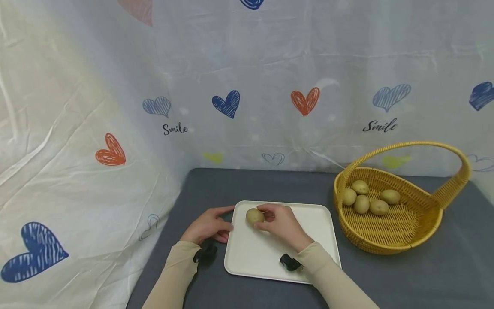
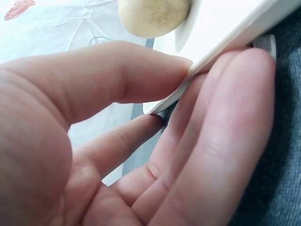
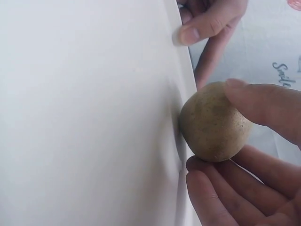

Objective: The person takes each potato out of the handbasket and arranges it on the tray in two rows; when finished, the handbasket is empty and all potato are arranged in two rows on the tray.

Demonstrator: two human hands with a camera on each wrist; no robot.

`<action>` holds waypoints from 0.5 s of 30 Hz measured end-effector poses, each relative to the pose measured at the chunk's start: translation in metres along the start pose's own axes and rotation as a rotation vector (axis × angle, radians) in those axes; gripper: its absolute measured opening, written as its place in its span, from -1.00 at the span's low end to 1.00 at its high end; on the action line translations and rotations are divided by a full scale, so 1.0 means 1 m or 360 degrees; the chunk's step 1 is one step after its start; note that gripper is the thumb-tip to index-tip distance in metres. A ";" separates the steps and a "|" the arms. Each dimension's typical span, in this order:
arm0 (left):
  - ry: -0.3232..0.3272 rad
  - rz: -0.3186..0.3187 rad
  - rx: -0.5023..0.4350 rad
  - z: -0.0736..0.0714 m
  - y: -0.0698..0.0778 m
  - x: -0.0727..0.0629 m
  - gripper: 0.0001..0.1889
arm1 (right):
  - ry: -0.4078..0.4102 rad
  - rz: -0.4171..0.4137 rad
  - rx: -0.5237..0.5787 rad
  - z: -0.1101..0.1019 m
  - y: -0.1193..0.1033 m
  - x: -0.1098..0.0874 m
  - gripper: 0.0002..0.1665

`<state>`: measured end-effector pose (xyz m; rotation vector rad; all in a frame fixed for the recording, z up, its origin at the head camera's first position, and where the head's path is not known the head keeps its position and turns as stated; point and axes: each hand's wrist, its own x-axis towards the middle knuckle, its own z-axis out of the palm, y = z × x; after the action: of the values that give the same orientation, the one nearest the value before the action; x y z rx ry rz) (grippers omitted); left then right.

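Observation:
A potato [image 1: 255, 217] is at the upper left of a white rectangular tray [image 1: 270, 253]. My right hand [image 1: 281, 222] holds it between thumb and fingers; in the right wrist view the potato [image 3: 215, 123] sits against or just over the tray's surface. At the tray's left edge is my left hand [image 1: 210, 225]. In the left wrist view its thumb [image 2: 155, 70] presses on the rim while other fingers curl beneath, pinching the tray's edge [image 2: 225, 44].
A yellow woven basket [image 1: 386, 229] with a tall handle stands right of the tray, holding several potatoes [image 1: 379, 207]. A dark grey cloth [image 1: 266, 184] covers the table. Behind and to the left hangs a white curtain [image 1: 270, 64] printed with hearts.

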<state>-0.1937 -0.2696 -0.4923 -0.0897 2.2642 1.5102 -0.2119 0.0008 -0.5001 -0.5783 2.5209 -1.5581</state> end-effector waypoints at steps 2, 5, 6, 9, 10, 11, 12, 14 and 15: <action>0.0000 -0.0005 -0.0005 0.000 0.000 0.001 -0.19 | -0.0001 -0.0002 -0.0014 -0.002 0.000 0.000 -0.40; 0.0000 -0.0002 -0.0008 -0.001 -0.002 0.003 -0.19 | 0.0002 0.0015 -0.0020 -0.004 -0.001 0.000 -0.39; -0.0001 -0.0004 -0.0009 -0.001 -0.003 0.004 -0.19 | 0.0003 0.0021 -0.0022 -0.004 -0.001 0.000 -0.39; -0.0004 -0.0006 -0.0010 -0.001 -0.005 0.005 -0.19 | 0.0002 0.0041 -0.0012 -0.005 0.000 0.001 -0.40; -0.0005 -0.0005 -0.0009 -0.001 -0.005 0.005 -0.19 | 0.0000 0.0045 -0.0011 -0.005 0.000 0.001 -0.41; -0.0006 -0.0006 -0.0008 -0.001 -0.005 0.005 -0.18 | -0.0001 0.0047 -0.0012 -0.005 0.001 0.001 -0.41; -0.0005 -0.0008 -0.0007 -0.001 -0.006 0.006 -0.18 | -0.0002 0.0049 -0.0014 -0.005 0.002 0.001 -0.42; -0.0003 -0.0005 -0.0005 -0.001 -0.006 0.006 -0.18 | -0.0004 0.0049 -0.0010 -0.004 0.002 0.002 -0.44; 0.0001 -0.0005 -0.0001 -0.001 -0.006 0.006 -0.18 | -0.0009 0.0048 -0.0005 -0.004 0.002 0.002 -0.45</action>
<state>-0.1977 -0.2715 -0.4993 -0.0937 2.2630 1.5093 -0.2156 0.0044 -0.5000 -0.5411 2.5165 -1.5406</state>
